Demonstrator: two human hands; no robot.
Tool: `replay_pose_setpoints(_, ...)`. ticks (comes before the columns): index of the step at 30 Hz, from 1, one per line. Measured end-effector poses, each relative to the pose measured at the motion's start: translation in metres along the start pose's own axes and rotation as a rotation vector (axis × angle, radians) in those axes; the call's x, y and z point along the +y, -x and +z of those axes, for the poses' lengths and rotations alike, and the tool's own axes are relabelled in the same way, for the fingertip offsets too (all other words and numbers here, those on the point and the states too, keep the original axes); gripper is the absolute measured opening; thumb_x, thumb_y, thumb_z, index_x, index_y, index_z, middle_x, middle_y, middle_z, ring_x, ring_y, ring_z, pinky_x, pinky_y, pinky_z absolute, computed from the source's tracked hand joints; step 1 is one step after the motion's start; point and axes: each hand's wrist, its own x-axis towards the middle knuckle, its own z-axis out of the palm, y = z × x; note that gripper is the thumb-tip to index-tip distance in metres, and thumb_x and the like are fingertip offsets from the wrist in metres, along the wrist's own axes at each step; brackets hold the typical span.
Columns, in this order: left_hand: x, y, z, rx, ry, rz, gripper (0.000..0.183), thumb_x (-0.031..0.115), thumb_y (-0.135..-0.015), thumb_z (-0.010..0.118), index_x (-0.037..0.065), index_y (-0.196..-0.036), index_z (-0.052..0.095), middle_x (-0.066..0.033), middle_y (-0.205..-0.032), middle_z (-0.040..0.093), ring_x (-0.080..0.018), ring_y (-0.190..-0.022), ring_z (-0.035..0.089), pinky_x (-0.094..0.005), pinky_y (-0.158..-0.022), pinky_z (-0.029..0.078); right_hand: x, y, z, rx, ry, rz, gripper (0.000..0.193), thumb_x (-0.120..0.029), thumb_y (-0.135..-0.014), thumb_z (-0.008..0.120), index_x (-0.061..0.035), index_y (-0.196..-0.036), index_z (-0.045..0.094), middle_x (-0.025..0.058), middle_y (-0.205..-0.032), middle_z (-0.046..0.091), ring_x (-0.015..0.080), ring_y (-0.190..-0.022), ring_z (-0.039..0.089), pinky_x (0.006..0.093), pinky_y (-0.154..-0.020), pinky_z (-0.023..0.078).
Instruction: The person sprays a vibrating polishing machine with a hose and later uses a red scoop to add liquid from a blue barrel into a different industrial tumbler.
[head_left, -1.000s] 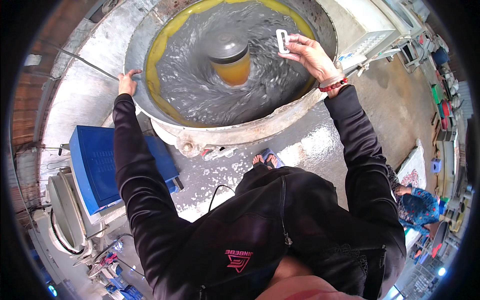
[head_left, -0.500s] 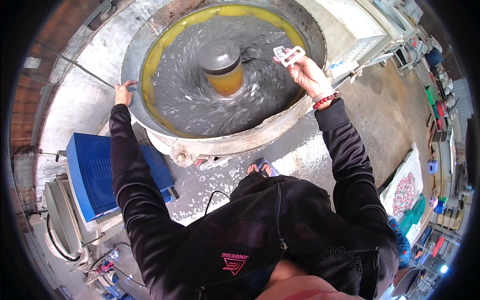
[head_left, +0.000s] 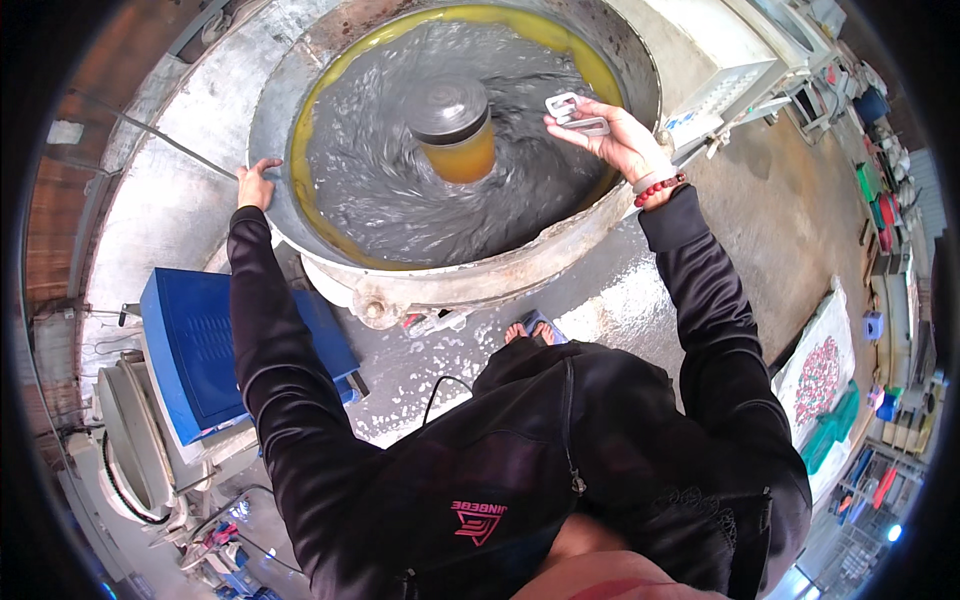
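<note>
A large round vibratory tumbler tub (head_left: 470, 287) with a yellow lining stands in front of me, full of blurred, swirling dark grey material (head_left: 370, 160). From its middle rises a yellow column (head_left: 460, 162) with a dark round cap. At the tub's left edge, my left hand (head_left: 256, 184) is closed over the rim. Above the right part of the tub, my right hand (head_left: 628, 142) pinches two pale, rectangular loop-shaped buckles (head_left: 563, 104) between thumb and fingers. Parts of the buckles are hidden by the fingers.
A blue metal cabinet (head_left: 190, 350) stands left of my body, beside a pale machine (head_left: 130, 440). To the right, a white sheet (head_left: 815, 385) on the floor bears a heap of small red and pale pieces. Shelves with goods line the far right.
The buckles have tilted in my right hand, so one now shows more edge-on. My left hand stays on the rim. The whole view has shifted slightly.
</note>
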Motion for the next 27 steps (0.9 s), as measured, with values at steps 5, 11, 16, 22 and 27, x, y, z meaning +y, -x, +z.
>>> replay_pose_setpoints(5,-0.011,-0.001,0.001,0.025,-0.059,0.023,0.054,-0.005,-0.063,0.058,0.027,-0.107,0.058,-0.0235,-0.104,0.043,-0.0345,-0.103,0.045,-0.0334,-0.094,0.037,0.005,-0.001,0.004,-0.105,0.045,-0.043,0.024,-0.003,-0.083,0.048,0.0067,-0.105,0.044,0.0268,-0.106,0.047,0.0431,-0.102,0.047,0.0561,-0.090,0.039)
replay_pose_setpoints(11,0.003,0.001,0.002,0.034,-0.038,0.015,0.053,0.000,-0.063,0.064,0.026,-0.108,0.057,-0.0248,-0.103,0.045,-0.0352,-0.102,0.045,-0.0349,-0.093,0.037,0.002,-0.001,-0.009,-0.106,0.163,-0.056,0.024,-0.008,-0.084,0.050,0.0015,-0.106,0.045,0.0243,-0.101,0.048,0.0422,-0.101,0.046,0.0598,-0.086,0.039)
replay_pose_setpoints(16,-0.010,-0.001,0.004,0.053,-0.057,0.025,0.049,-0.001,-0.064,0.063,0.026,-0.105,0.058,-0.0227,-0.105,0.043,-0.0351,-0.101,0.047,-0.0344,-0.092,0.038,0.002,0.003,-0.001,-0.069,0.144,-0.026,0.024,-0.009,-0.086,0.048,0.0006,-0.107,0.043,0.0263,-0.105,0.044,0.0472,-0.102,0.043,0.0620,-0.087,0.037)
replay_pose_setpoints(22,-0.007,0.000,0.001,0.056,-0.058,0.015,0.048,-0.001,-0.064,0.062,0.026,-0.103,0.060,-0.0213,-0.106,0.041,-0.0341,-0.100,0.048,-0.0334,-0.091,0.039,0.001,0.002,0.007,-0.068,-0.206,0.073,0.034,-0.017,-0.090,0.040,0.0082,-0.111,0.031,0.0340,-0.120,0.029,0.0519,-0.110,0.034,0.0615,-0.090,0.034)
replay_pose_setpoints(27,-0.005,0.000,0.000,0.014,-0.086,0.013,0.046,0.001,-0.066,0.062,0.026,-0.104,0.059,-0.0216,-0.107,0.041,-0.0343,-0.101,0.047,-0.0338,-0.092,0.039,-0.001,0.006,0.011,-0.068,-0.011,-0.038,0.046,-0.029,-0.092,0.032,0.0123,-0.112,0.029,0.0337,-0.118,0.031,0.0516,-0.112,0.033,0.0633,-0.092,0.029)
